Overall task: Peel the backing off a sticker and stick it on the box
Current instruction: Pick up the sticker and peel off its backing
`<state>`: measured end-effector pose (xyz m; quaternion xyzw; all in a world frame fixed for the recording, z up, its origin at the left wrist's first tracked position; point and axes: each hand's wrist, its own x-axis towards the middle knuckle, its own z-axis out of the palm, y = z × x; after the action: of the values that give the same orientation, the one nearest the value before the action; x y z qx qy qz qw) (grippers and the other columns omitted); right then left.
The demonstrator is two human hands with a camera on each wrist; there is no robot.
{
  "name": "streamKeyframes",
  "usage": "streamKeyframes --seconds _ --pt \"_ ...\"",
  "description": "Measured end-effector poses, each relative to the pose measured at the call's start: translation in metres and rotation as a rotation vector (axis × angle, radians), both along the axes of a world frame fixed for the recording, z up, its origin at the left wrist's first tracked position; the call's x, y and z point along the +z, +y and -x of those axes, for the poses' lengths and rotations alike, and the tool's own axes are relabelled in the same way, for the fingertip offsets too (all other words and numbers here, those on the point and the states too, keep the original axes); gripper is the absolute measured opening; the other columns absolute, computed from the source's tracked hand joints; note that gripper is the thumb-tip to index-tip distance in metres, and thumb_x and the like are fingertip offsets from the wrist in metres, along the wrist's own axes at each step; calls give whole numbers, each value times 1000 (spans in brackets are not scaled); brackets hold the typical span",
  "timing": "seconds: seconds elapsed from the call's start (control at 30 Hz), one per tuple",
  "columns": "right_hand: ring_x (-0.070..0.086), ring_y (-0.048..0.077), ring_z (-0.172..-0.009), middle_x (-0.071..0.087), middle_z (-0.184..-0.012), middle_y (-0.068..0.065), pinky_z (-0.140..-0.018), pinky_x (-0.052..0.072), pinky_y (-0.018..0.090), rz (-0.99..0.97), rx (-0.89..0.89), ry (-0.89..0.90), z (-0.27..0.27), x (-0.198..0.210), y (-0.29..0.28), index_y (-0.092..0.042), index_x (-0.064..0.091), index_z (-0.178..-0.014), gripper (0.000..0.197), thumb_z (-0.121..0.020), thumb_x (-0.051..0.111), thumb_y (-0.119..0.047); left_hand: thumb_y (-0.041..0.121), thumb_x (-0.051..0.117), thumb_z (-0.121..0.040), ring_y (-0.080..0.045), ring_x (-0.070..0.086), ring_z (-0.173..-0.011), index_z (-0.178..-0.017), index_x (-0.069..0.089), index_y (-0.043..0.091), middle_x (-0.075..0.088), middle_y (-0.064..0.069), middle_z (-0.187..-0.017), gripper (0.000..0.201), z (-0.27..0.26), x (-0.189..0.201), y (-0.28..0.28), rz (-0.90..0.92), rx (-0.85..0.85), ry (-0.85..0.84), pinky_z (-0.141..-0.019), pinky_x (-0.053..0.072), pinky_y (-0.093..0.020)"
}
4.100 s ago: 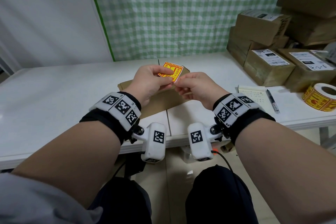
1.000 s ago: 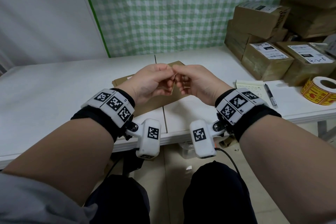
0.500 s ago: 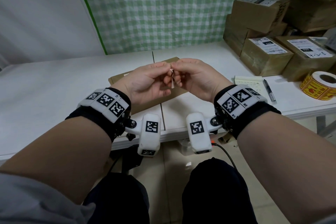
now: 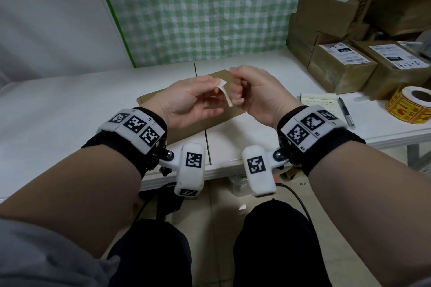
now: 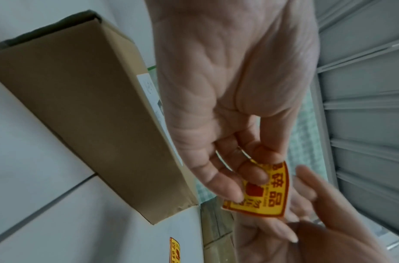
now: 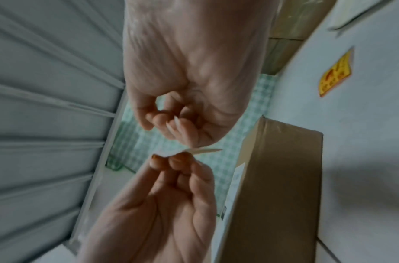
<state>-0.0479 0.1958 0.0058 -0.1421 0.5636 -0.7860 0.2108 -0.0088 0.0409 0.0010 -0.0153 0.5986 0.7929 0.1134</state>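
Over the flat brown cardboard box (image 4: 151, 97) my two hands hold a small sticker (image 4: 225, 96). From the head view it is edge-on and shows its white backing, with a corner bent over at the top. The left wrist view shows its yellow face with red print (image 5: 269, 193), pinched between the thumb and fingers of my left hand (image 5: 245, 179). My right hand (image 4: 235, 87) is curled, its fingertips against the sticker's back and edge. In the right wrist view the sticker (image 6: 205, 150) is a thin line between my right hand (image 6: 169, 121) and the left fingertips (image 6: 176, 161).
The white table (image 4: 70, 112) carries stacked labelled parcels (image 4: 340, 65) at the right. A roll of yellow stickers (image 4: 412, 105), a notepad (image 4: 319, 102) and a pen (image 4: 345, 113) lie near the right edge. A loose yellow sticker (image 6: 335, 74) lies on the table beside the box (image 6: 272, 178).
The sticker has turned from face-up to edge-on, white backing toward me. Both hands have lifted slightly, and a corner now stands bent away at the top.
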Motion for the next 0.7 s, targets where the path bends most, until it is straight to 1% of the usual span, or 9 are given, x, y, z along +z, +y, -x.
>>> streamKeyframes --seconds 0.1,0.17,0.23,0.3,0.4,0.47,0.5,0.6,0.7 --pt "34 11 -44 41 -49 -1 -45 27 21 -266 -3 122 0 -3 -5 -12 48 -65 39 -91 51 -41 21 45 -94 -12 52 -61 -72 50 14 50 -1 -62 23 1 2 5 66 8 16 -60 49 -22" --pt "36 9 -43 45 -56 0 -44 27 20 -342 18 161 0 -4 -7 -11 56 -76 41 -89 51 -50 20 43 -95 -10 48 -52 -68 48 14 47 1 -55 28 1 3 8 80 14 26 -58 45 -23" --pt "37 6 -42 49 -58 1 -43 26 19 -333 34 175 -2 -4 -8 -13 57 -76 37 -91 50 -46 20 41 -95 -9 46 -48 -67 47 14 47 2 -50 30 2 3 9 87 12 36 -57 43 -23" --pt "35 7 -43 49 -61 5 -42 25 18 -278 49 157 -3 -3 -8 -13 53 -73 34 -94 48 -40 20 42 -95 -10 47 -51 -67 49 13 48 2 -50 29 3 3 9 80 9 44 -57 42 -23" --pt "31 8 -43 48 -54 2 -41 24 16 -134 71 92 -4 -2 -6 -14 48 -65 36 -97 46 -32 25 46 -93 -16 48 -69 -63 60 16 52 -3 -64 34 3 4 9 30 -4 50 -59 44 -22" --pt "32 6 -40 50 -45 -3 -43 21 17 -55 68 64 -5 0 -6 -14 48 -61 39 -98 44 -27 27 45 -94 -18 50 -76 -62 62 18 51 -8 -77 37 4 6 10 3 -9 50 -58 45 -21" --pt "33 6 -40 51 -42 -4 -43 20 17 -29 63 60 -6 1 -6 -14 48 -60 40 -98 44 -25 27 45 -94 -18 50 -77 -62 63 18 49 -8 -80 38 4 7 11 0 -9 51 -58 45 -20" --pt "34 9 -45 50 -40 -2 -43 18 18 18 17 38 -7 4 -7 -15 52 -50 44 -94 48 -17 25 45 -93 -14 45 -75 -62 67 19 46 -6 -77 39 3 9 14 -12 -10 56 -57 42 -17" --pt "32 13 -49 46 -37 -2 -41 16 18 47 -24 2 -7 5 -9 -19 53 -37 54 -90 49 -14 21 47 -91 -13 44 -71 -64 67 16 49 -7 -77 34 3 9 16 -43 -11 82 -57 42 -16"
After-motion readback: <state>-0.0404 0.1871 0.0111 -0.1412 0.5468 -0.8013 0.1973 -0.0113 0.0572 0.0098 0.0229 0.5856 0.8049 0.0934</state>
